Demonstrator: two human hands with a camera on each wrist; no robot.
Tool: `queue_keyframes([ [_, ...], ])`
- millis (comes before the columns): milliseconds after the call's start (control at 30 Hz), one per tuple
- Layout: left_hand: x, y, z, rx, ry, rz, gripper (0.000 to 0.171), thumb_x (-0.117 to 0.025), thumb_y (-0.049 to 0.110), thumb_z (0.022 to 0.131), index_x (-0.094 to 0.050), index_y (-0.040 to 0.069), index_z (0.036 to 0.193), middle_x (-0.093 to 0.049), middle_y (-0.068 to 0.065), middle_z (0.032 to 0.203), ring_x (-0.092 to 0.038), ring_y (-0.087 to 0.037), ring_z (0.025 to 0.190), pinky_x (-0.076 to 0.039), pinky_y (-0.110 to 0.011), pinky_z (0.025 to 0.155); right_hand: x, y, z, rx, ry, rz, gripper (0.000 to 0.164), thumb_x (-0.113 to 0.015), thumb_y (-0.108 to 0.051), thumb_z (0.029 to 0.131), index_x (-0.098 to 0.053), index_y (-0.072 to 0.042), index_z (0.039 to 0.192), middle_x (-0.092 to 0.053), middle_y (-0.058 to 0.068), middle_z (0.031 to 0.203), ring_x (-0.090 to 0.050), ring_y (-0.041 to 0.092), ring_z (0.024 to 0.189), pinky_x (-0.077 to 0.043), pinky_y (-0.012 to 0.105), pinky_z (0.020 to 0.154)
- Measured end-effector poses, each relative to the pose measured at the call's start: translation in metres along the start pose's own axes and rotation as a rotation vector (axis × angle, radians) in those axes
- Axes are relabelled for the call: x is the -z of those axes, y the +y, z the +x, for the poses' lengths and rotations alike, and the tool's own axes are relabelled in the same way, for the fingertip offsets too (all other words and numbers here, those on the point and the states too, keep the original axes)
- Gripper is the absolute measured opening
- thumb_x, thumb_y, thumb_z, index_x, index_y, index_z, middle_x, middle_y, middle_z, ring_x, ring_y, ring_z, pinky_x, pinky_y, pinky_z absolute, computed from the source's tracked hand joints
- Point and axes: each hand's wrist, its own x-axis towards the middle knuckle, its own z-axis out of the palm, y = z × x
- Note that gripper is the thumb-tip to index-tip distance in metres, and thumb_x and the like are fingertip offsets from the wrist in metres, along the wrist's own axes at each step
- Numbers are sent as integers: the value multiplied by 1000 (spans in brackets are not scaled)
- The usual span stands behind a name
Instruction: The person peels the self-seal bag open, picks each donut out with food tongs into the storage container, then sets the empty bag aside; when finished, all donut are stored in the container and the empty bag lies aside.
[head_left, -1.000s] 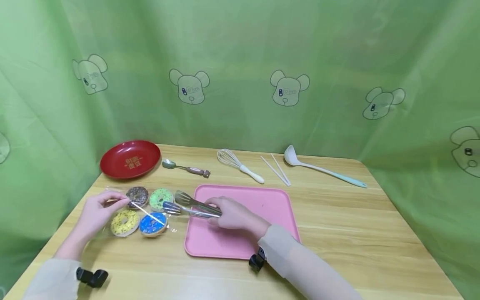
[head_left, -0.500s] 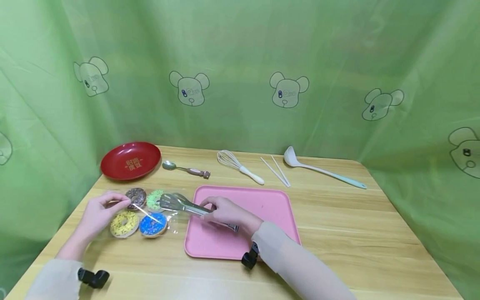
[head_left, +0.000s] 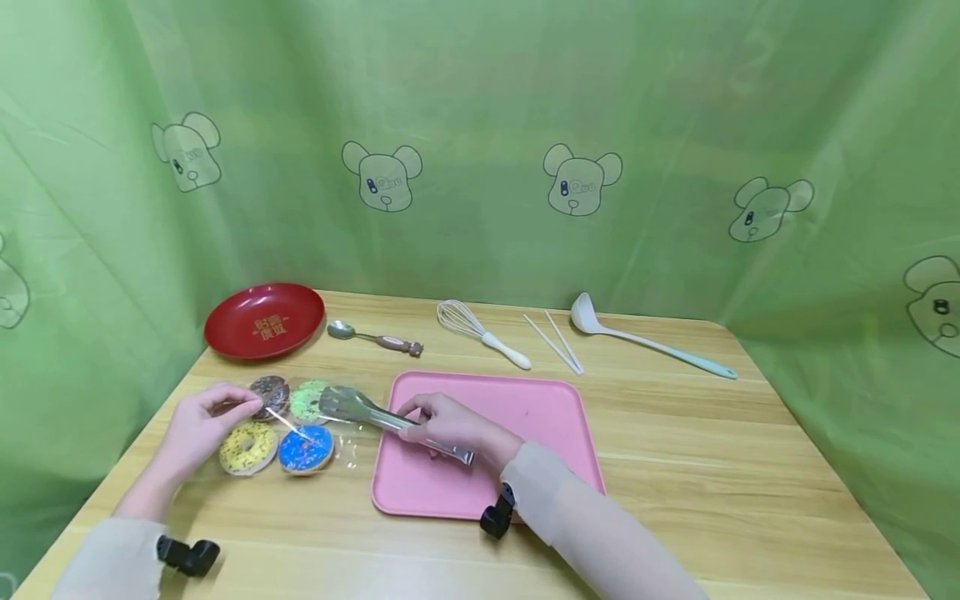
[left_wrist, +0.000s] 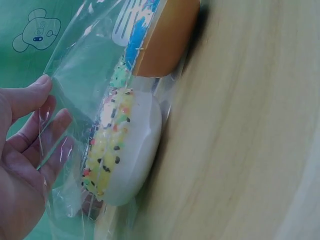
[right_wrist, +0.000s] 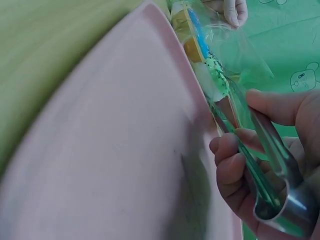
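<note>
My left hand [head_left: 197,427] pinches the edge of a clear plastic bag [left_wrist: 82,55] at the left of the table. Inside the bag lie a yellow donut [head_left: 247,448], a blue donut [head_left: 306,450], a green donut [head_left: 308,400] and a dark brown donut [head_left: 270,394], all with sprinkles. Over the pink tray [head_left: 525,404], my right hand [head_left: 453,421] grips metal tongs [head_left: 360,407], thumb on one arm and fingers on the other. Their heads reach into the bag's right side, around the green donut [right_wrist: 216,75] in the right wrist view.
A red plate [head_left: 232,327], a spoon [head_left: 375,339], a whisk [head_left: 483,333], two white sticks [head_left: 555,343] and a ladle [head_left: 652,342] line the back of the wooden table [head_left: 712,467]. A green curtain [head_left: 480,250] hangs behind.
The tongs have moved left from the bag's right end onto the green donut, turned in my right hand and narrowed. The green donut has shifted slightly left. My left hand stays nearly still.
</note>
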Motion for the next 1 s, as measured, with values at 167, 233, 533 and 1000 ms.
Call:
queue_keyframes([
  [167,1,-2,-1,7,2,-3,24,-66,20,87,-66,0,100,-65,7,93,-57,2,84,-47,-11,72,-2,0,0,19,16,0,28,-68,-16,84,-62,-15,111,-53,8,70,-49,18,48,-41,26,40],
  [233,1,-2,-1,7,3,-4,24,-67,20,87,-66,0,101,-65,6,94,-57,1,84,-47,-11,72,-2,1,0,28,23,-7,28,-68,-15,84,-62,-15,111,-53,7,68,-49,18,48,-41,26,40],
  [533,2,-4,-1,4,6,10,23,-67,19,87,-66,1,101,-65,4,95,-56,3,85,-46,-11,73,-2,3,-4,34,28,-23,30,-67,-14,84,-62,-18,113,-53,6,67,-49,17,48,-40,25,39],
  [1000,3,-3,0,22,13,31,26,-67,24,87,-66,2,102,-64,4,98,-53,5,88,-44,-8,74,9,13,-23,79,65,-71,34,-68,-13,83,-60,-13,116,-56,8,73,-52,17,53,-46,27,47],
])
